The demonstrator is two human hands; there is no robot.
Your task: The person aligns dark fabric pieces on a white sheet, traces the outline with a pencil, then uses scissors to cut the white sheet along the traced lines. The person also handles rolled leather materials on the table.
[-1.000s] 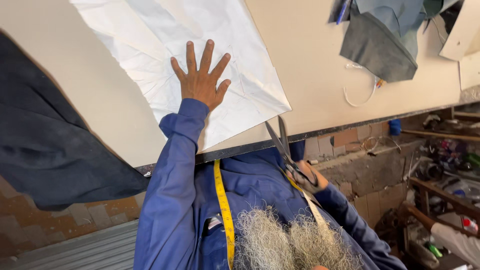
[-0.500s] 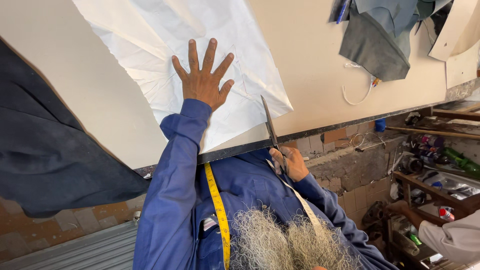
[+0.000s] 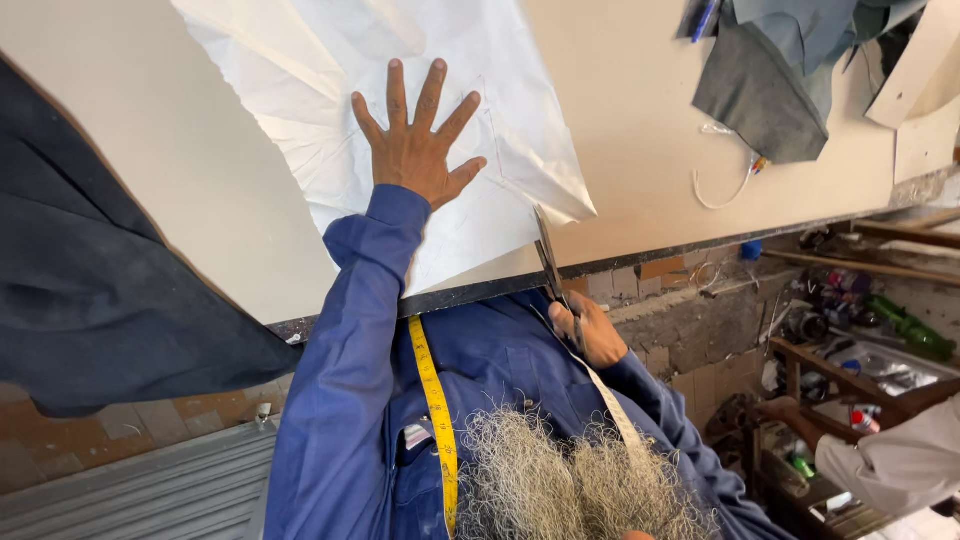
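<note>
Creased white paper (image 3: 480, 150) (edges curling) under left hand (image 3: 415, 150); scissors (image 3: 552, 265) at its edge.

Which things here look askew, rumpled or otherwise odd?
The white sheet under the spread left hand is creased and lies skewed, its near edge overhanging the table. The right hand points scissors at it. Dark cloth droops off the table.
</note>
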